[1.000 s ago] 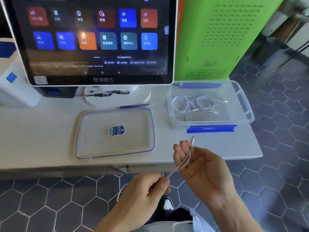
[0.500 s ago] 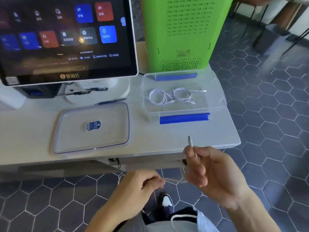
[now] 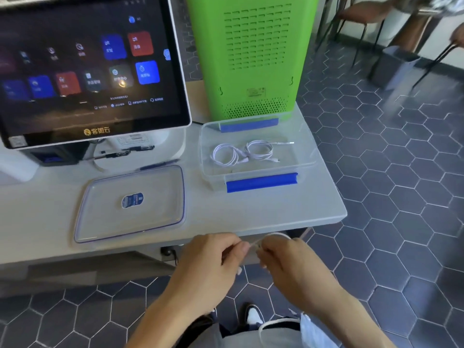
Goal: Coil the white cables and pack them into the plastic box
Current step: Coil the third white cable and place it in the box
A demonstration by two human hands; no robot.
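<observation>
My left hand (image 3: 213,262) and my right hand (image 3: 288,262) meet just below the table's front edge, both pinching a thin white cable (image 3: 275,236). A loop of it arcs over my right hand; the rest is hidden in my fingers. The clear plastic box (image 3: 208,172) with blue clips stands open on the table's right side. Two coiled white cables (image 3: 242,153) lie side by side inside it. Its clear lid (image 3: 130,222) with a blue label lies flat to the left of the box.
A touchscreen terminal (image 3: 93,71) on a white stand fills the back left. A green cabinet (image 3: 253,56) stands right behind the box. A blue pen (image 3: 158,165) lies behind the lid. The table edge (image 3: 326,221) ends at right over hexagon floor tiles.
My hands have come together and risen to the table edge. The cable end that stuck up from my right hand is now tucked in, with a loop over that hand. The view shifted right.
</observation>
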